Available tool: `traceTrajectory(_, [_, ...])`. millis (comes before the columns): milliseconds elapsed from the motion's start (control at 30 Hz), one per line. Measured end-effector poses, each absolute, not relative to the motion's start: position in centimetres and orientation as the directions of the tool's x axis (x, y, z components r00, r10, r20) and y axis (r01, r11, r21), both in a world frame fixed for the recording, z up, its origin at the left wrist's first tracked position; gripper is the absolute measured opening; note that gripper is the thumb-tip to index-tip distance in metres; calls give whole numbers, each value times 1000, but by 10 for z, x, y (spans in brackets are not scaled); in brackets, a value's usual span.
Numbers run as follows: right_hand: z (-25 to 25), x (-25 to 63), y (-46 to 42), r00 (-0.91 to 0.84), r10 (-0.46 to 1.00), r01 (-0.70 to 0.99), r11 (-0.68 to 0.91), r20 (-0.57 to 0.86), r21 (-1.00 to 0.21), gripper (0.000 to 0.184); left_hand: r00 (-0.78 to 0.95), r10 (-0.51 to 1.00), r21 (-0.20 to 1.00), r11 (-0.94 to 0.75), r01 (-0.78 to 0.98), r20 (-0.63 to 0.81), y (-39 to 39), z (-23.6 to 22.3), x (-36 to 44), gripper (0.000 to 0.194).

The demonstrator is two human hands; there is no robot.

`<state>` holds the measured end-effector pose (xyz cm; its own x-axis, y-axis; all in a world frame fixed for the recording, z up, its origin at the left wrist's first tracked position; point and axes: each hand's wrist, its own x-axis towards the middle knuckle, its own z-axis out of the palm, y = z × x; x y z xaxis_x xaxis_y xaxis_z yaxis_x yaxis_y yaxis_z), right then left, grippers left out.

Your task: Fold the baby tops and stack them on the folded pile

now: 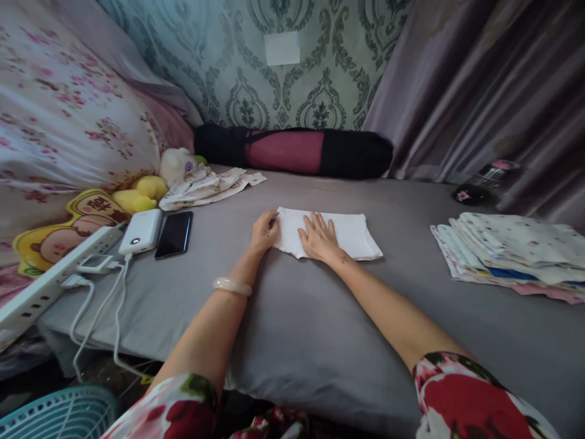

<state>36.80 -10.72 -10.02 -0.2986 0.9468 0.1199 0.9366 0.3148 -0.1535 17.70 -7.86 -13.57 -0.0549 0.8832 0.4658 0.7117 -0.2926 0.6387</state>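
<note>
A folded white cloth garment [350, 235] lies flat on the grey sheet in front of me; its exact kind does not show. My right hand [319, 236] rests palm down on it, left of its middle, with the fingers spread. At the garment's left edge, my left hand [265, 231] has its fingers curled and seems to pinch that edge between thumb and fingers. A pale bangle [232, 286] circles my left forearm.
Folded printed clothes [516, 250] are stacked at the right, near a dark bottle [479, 184]. A black and red long bag [292, 151] lies along the wall. Leftward are a crumpled cloth [205, 188], phone [174, 235], power bank [141, 231], power strip [59, 274] and plush toys [141, 194].
</note>
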Motion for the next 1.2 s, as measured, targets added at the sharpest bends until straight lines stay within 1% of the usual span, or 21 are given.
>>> traceTrajectory(167, [-109,367,-108,-300,946,936,316,123,-153,60,-67,878,643,-292,708,473,-80,-134,177,29])
traceTrajectory(367, [-105,364,-104,-298,947,936,314,116,-160,59,-73,888,663,-281,694,453,-81,-133,177,30])
traceTrajectory(600, [-103,329,-100,-364,921,902,386,139,-195,58,-94,889,682,-271,679,447,-79,-133,176,31])
traceTrajectory(767, [-108,321,-103,-375,915,894,399,149,-202,57,-88,901,687,-257,680,424,-78,-134,175,33])
traceTrajectory(1033, [-99,318,-98,-377,921,901,389,98,-191,55,-107,901,696,-244,675,420,-77,-134,177,33])
traceTrajectory(1200, [-97,305,-87,-445,882,862,469,156,-191,54,-110,908,709,-235,664,404,-81,-129,177,35])
